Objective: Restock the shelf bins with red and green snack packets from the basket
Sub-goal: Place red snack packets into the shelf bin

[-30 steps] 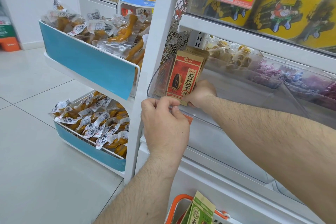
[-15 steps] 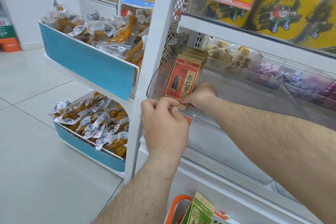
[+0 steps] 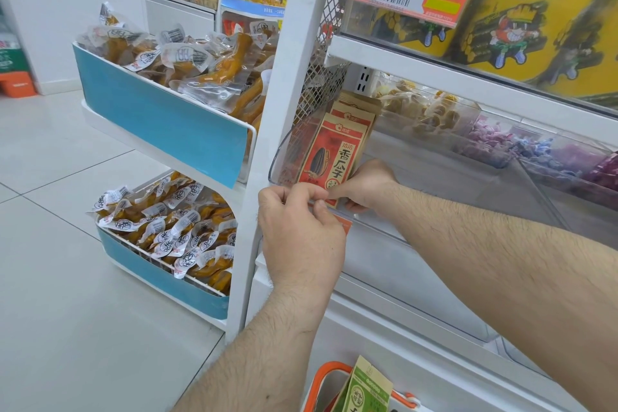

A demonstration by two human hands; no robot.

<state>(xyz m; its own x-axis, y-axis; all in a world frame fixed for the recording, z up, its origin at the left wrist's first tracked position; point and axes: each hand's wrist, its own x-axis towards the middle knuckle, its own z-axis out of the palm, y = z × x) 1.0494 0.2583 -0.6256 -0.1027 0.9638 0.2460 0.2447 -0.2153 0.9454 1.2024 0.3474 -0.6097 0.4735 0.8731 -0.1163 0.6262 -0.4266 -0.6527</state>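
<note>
— Where's the red packet [image 3: 329, 162]?

— Upright at the left end of the clear shelf bin [image 3: 434, 184], in front of more of its kind. His right hand [image 3: 366, 186] pinches its lower corner.

— And the left hand [image 3: 301, 231]?

— Fingers curled over the bin's front lip, just beside the right one — nearly touching. A green packet [image 3: 366, 388] sticks out of the orange-handled basket [image 3: 326, 373] below.

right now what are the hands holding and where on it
Right hand pinches the front red packet at its bottom right corner. Left hand grips the clear bin's front lip.
</note>
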